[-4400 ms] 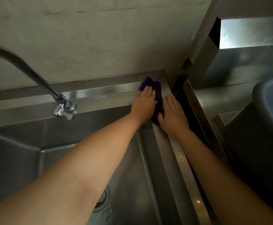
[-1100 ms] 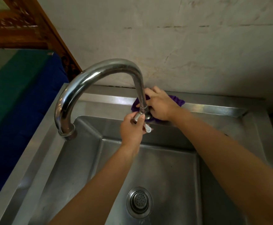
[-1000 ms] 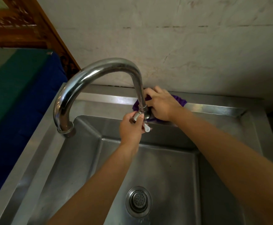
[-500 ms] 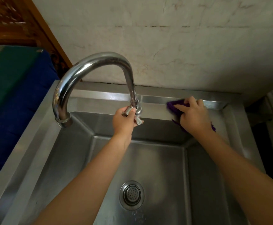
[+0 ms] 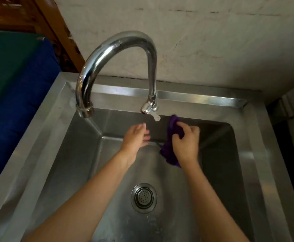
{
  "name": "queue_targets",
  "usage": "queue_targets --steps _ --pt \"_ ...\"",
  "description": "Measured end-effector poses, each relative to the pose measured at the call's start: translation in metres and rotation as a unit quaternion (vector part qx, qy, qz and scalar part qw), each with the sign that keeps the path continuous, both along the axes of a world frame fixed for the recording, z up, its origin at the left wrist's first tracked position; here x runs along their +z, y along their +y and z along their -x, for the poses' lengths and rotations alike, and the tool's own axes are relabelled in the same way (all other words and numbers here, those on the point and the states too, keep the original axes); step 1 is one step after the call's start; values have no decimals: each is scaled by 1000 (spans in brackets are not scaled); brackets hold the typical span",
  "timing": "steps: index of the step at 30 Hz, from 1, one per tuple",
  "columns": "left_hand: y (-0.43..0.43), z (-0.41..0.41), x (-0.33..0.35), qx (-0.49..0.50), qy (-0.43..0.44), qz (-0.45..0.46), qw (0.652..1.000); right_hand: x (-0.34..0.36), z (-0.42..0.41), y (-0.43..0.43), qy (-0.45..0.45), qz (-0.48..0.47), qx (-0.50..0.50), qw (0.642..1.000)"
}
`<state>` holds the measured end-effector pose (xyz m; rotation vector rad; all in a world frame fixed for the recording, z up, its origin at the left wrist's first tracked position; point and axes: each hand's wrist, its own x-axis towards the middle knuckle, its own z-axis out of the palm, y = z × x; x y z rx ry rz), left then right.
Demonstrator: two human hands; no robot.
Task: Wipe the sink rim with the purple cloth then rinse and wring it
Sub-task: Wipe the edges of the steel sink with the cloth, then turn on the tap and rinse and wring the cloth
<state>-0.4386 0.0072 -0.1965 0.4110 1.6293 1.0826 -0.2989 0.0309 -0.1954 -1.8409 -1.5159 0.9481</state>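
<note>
My right hand [image 5: 185,141] grips the bunched purple cloth [image 5: 171,135] over the steel sink basin, just below the back rim [image 5: 195,99]. Part of the cloth hangs beneath my wrist. My left hand [image 5: 136,137] hovers to the left of the cloth with its fingers apart, holding nothing. The tall curved chrome tap [image 5: 118,49] arches above both hands; its small lever handle [image 5: 155,117] sits just above and between them. I cannot see any water running from the spout [image 5: 84,109].
The round drain strainer [image 5: 143,198] lies in the basin floor below my hands. A stained white wall rises behind the sink. A blue and green surface [image 5: 17,84] and carved wood lie to the left. A dark gap borders the right rim.
My left hand has let go of the tap handle and dropped into the basin. My right hand has lifted the cloth off the back rim and brought it down over the basin.
</note>
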Motion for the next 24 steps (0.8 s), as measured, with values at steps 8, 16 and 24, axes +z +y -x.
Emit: queue_targets --steps 8,16,24 --pt "-76 19 -14 3 -211 198 957 -4 47 -35 304 130 -53 942" --pt "-53 36 -10 -7 -234 69 970 21 57 -52 113 117 209 964" --pt "-63 58 -37 171 -310 53 934 48 59 -7 232 113 -22 966"
